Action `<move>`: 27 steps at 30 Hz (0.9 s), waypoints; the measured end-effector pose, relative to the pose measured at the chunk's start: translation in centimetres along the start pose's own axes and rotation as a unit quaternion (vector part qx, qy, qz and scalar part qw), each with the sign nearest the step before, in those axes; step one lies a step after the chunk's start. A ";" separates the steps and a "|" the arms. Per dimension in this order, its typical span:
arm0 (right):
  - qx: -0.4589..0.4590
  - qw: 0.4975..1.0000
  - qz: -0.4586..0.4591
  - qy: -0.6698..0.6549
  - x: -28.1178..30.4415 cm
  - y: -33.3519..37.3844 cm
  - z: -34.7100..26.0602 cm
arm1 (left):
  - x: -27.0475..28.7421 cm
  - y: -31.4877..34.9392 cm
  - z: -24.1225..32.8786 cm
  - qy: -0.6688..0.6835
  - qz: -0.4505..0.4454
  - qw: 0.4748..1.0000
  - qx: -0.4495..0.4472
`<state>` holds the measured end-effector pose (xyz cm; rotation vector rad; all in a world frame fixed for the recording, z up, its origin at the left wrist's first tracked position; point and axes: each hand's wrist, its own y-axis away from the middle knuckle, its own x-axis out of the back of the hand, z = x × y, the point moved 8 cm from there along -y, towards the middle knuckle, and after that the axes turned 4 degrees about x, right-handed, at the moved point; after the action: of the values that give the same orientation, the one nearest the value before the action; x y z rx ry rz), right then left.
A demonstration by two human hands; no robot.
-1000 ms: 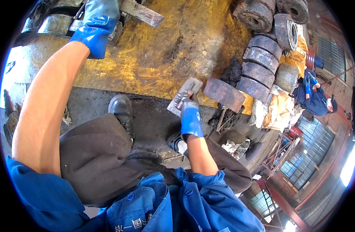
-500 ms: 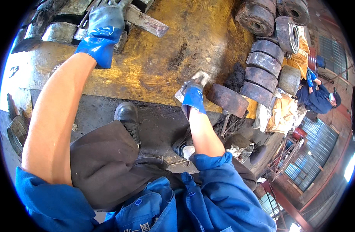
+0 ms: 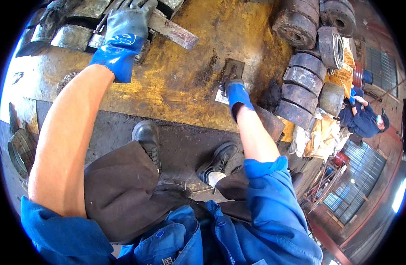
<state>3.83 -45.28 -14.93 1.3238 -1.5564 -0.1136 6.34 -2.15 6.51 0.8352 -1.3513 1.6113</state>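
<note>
My left hand point(image 3: 128, 22), in a grey and blue rubber glove, lies over a flat bar point(image 3: 174, 30) and dark metal blocks at the top left. Its fingers look spread, with their tips close to the picture's upper edge. At the middle right, my right hand point(image 3: 239, 92), gloved the same way, is closed on a flat rectangular trowel point(image 3: 234, 67). The trowel's grey plate shows beyond and to the left of the hand, against the yellow-stained tabletop point(image 3: 176, 75). My fingers and the grip hide part of it.
Curved metal blocks point(image 3: 72, 37) line the top left. Thick dark rings point(image 3: 305, 66) stand stacked at the right, with a rusty cylinder point(image 3: 272, 123) beside my right wrist. Rags point(image 3: 323, 132) lie near them. Another person point(image 3: 364, 115) in dark clothes works at the far right.
My right hand has moved right and slightly away from me with the trowel, whose plate now shows more. My left hand stays at the blocks; the view has shifted slightly.
</note>
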 end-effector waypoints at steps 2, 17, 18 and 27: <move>0.120 0.992 -0.034 0.028 1.0 2.4 -3.1 | 0.5 0.1 0.0 0.000 -0.002 1.000 0.002; 0.364 0.767 -0.071 0.523 -5.1 2.8 -9.3 | -0.3 0.5 -0.1 -0.003 0.064 0.998 -0.027; 0.366 0.750 -0.079 0.545 -5.3 3.4 -8.7 | -0.3 0.3 0.0 -0.002 0.058 0.998 -0.024; 0.493 0.790 0.001 0.364 -10.9 20.1 -6.7 | -0.5 -0.3 1.3 -0.007 0.008 1.000 -0.007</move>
<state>-6.34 -25.70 -5.90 1.8156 -0.8897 1.2389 6.79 -3.55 6.46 0.8309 -1.3806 1.6081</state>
